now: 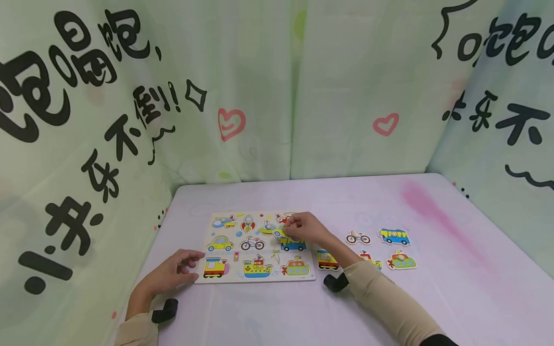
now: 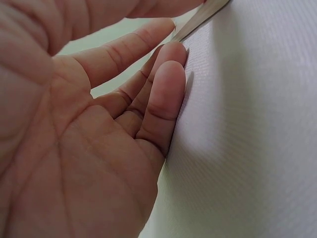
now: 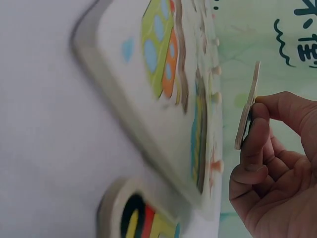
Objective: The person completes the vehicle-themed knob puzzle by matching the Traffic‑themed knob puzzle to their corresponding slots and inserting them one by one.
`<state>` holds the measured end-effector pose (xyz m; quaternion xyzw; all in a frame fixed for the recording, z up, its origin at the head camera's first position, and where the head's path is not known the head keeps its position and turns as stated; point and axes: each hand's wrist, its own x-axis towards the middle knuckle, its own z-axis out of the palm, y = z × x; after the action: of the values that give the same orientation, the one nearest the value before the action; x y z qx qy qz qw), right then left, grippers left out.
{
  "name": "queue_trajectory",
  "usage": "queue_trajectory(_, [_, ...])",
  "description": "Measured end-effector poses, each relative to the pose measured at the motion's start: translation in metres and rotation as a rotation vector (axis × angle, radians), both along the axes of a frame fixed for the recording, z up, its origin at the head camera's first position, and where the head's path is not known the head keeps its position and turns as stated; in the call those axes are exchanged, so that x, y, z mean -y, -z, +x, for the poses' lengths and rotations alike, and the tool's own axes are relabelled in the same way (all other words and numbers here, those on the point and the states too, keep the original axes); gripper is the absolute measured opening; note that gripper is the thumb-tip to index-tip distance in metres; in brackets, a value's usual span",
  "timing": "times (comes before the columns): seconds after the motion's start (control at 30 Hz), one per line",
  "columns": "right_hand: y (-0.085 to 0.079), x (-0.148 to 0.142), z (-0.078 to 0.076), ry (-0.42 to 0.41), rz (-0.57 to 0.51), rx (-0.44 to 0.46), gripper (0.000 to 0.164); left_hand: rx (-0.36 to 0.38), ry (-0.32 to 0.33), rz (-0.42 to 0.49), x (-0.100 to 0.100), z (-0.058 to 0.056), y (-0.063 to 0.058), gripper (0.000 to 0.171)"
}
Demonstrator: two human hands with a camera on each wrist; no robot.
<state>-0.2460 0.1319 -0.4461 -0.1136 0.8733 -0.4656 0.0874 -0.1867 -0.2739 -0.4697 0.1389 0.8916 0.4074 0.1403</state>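
A wooden vehicle puzzle board [image 1: 235, 259] lies on the table, with pictures such as a car [image 1: 220, 243], a bicycle [image 1: 253, 243] and a ship [image 1: 258, 267]. My left hand [image 1: 171, 271] rests at its left edge, thumb near the front corner. In the left wrist view the fingers [image 2: 166, 91] are relaxed, tips right at the board's edge. My right hand [image 1: 308, 227] is over the board's back right part. Between thumb and fingers it pinches a thin wooden puzzle piece [image 3: 248, 106], seen edge-on above the board in the right wrist view; its picture is hidden there.
Right of the board lie loose pieces: a bicycle piece [image 1: 358, 238], a bus piece [image 1: 394, 236], a submarine piece [image 1: 401, 260] and a train piece [image 1: 327, 260] close to the board. Another piece [image 1: 375, 263] is partly behind the right forearm. Printed curtains [image 1: 337, 96] enclose the table.
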Motion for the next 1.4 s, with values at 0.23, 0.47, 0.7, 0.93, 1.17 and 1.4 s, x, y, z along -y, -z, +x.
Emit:
queue_trajectory(0.23, [-0.004,0.022,0.002,-0.018,-0.017,0.001,0.011,-0.001,0.004,0.002,0.0,0.001,-0.001,0.054])
queue_trajectory(0.47, [-0.009,0.044,0.007,-0.077,-0.065,-0.007,0.013,0.002,-0.001,0.004,0.0,0.002,0.0,0.053])
queue_trajectory(0.7, [-0.009,0.062,0.008,-0.122,-0.071,-0.018,0.012,-0.005,0.011,0.032,0.0,0.003,0.002,0.053])
queue_trajectory(0.93, [-0.012,0.078,0.008,-0.167,-0.073,-0.05,0.009,-0.004,0.006,0.028,-0.001,0.002,0.001,0.053])
queue_trajectory(1.17, [-0.008,0.093,0.005,-0.156,-0.078,-0.021,0.009,-0.01,0.019,0.034,0.0,0.001,0.0,0.053])
queue_trajectory(1.4, [-0.005,0.106,0.004,-0.171,-0.065,-0.015,0.011,-0.006,0.007,0.026,0.0,0.0,0.0,0.052])
